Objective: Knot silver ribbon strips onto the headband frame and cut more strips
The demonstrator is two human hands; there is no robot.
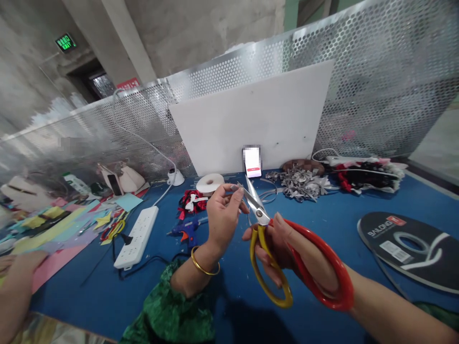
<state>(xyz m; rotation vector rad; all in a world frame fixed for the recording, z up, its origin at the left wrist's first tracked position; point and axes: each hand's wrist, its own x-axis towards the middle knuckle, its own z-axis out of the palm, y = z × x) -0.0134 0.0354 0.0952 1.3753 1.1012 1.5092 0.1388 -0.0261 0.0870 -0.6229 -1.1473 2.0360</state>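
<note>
My right hand (283, 248) grips a pair of scissors (263, 239) with one yellow and one red handle loop; the steel blades point up and away, slightly parted. My left hand (224, 215) is raised beside the blades, its fingers pinched on a thin silver ribbon (263, 193) that trails off to the right behind the blades. A gold bangle (202, 265) sits on my left wrist above a green sleeve. Both hands hover over the blue table (322, 224).
A white ribbon roll (210, 183), a phone (252, 161) against a white board, grey ribbon scraps (301, 181), a black spool disc (412, 243), a blue glue gun (188, 231), a white power strip (138, 236), coloured paper at left. Another person's hand (14, 267) rests at the far left.
</note>
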